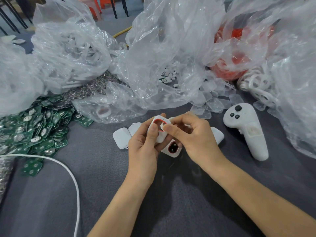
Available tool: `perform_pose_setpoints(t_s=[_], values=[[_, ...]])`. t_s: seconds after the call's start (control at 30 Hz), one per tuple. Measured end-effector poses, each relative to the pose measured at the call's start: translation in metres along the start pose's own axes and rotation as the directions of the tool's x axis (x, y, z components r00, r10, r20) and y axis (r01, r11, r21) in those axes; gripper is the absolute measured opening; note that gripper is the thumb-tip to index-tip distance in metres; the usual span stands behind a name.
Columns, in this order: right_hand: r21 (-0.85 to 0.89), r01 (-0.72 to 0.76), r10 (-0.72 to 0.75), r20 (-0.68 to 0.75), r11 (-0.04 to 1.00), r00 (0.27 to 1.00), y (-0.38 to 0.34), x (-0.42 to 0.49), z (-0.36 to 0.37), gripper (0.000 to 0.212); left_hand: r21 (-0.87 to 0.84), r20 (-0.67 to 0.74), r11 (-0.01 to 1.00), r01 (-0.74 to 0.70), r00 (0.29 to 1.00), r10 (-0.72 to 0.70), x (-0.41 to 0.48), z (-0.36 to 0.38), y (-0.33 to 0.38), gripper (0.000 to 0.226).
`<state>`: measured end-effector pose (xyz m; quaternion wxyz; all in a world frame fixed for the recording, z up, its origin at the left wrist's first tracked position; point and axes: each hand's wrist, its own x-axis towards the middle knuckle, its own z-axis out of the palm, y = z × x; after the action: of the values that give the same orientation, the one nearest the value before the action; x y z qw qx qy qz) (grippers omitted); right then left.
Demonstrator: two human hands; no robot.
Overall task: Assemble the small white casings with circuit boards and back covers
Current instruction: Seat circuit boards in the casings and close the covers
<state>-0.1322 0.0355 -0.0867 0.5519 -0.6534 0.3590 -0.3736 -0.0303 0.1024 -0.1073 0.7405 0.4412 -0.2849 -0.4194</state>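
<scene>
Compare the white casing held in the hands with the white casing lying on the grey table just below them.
The held white plastic casing is gripped by the left hand, the right hand pinching its edge; the lying white casing rests on the grey table, partly hidden. The held casing's opening looks pale inside; the lying one's looks dark. Both have red-rimmed openings.

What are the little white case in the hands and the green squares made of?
The white casing looks like smooth matte moulded plastic, with a red ring. The green circuit boards look like stiff glossy board, probably fibreglass, carrying shiny metal discs.
</scene>
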Motion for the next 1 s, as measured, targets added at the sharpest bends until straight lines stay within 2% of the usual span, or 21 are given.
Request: perform_pose_setpoints(t_s=[0.1, 0.2, 0.37, 0.5, 0.73, 0.83, 0.9, 1.0], values=[[0.042, -0.065, 0.061, 0.081, 0.997, 0.995, -0.003, 0.0006, -0.0029, 0.017, -0.031, 0.029, 0.999, 0.037, 0.999, -0.036, 0.0006, 0.0005, -0.0002, 0.027], [0.019, -0.077, 0.075, 0.099, 0.997, 0.992, -0.0047, 0.0002, -0.0045, 0.004, -0.055, 0.05, 0.997, 0.057, 0.997, -0.054, 0.0002, 0.0011, -0.0005, 0.026], [-0.011, -0.054, 0.055, 0.078, 0.998, 0.995, -0.0037, -0.0008, -0.0042, 0.007, -0.028, 0.046, 0.999, 0.038, 0.998, -0.037, -0.0011, 0.0006, -0.0002, 0.022], [-0.005, -0.049, 0.049, 0.065, 0.999, 0.997, -0.0025, -0.0019, -0.0035, 0.012, 0.071, 0.006, 0.997, 0.006, 1.0, -0.007, -0.0019, -0.0001, -0.0014, 0.021], [-0.06, -0.027, 0.03, 0.044, 0.998, 0.999, -0.0018, -0.001, -0.0045, 0.014, 0.176, 0.017, 0.984, -0.002, 1.0, -0.001, -0.0019, -0.0006, 0.0005, 0.018], [-0.033, -0.055, 0.056, 0.035, 0.998, 0.998, -0.0009, 0.0, -0.0053, 0.014, 0.187, 0.04, 0.982, -0.019, 0.999, 0.011, -0.0038, 0.0012, 0.0018, 0.016], [-0.014, -0.062, 0.062, 0.006, 0.998, 0.998, 0.0006, 0.0005, -0.0056, 0.019, 0.278, 0.052, 0.959, -0.058, 0.998, 0.045, -0.0059, 0.003, 0.0028, 0.027], [-0.016, -0.049, 0.048, -0.009, 0.999, 0.999, 0.002, 0.0017, -0.0086, 0.026, 0.545, 0.095, 0.821, -0.17, 0.985, 0.141, -0.0076, 0.0025, 0.0011, 0.047]])
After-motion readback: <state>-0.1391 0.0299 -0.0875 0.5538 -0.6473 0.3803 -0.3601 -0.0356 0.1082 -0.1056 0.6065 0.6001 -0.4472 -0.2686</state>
